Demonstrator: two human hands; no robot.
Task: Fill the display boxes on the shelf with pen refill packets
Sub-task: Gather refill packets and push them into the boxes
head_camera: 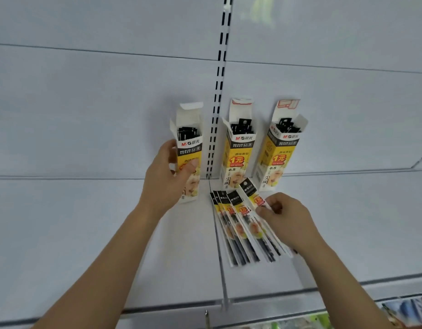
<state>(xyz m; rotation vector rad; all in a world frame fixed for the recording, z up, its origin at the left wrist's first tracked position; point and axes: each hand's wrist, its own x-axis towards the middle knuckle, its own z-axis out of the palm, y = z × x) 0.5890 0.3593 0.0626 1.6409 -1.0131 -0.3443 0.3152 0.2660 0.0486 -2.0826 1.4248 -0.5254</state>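
Left hand grips the left display box; right hand pinches the fanned refill packets.

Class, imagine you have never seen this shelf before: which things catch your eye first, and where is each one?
Three tall yellow display boxes stand open at the back of the white shelf: left box, middle box, right box, all showing dark packet tops. In front, a fan of refill packets lies on the shelf. The left hand holds the left box, and the right hand pinches the rightmost packet.
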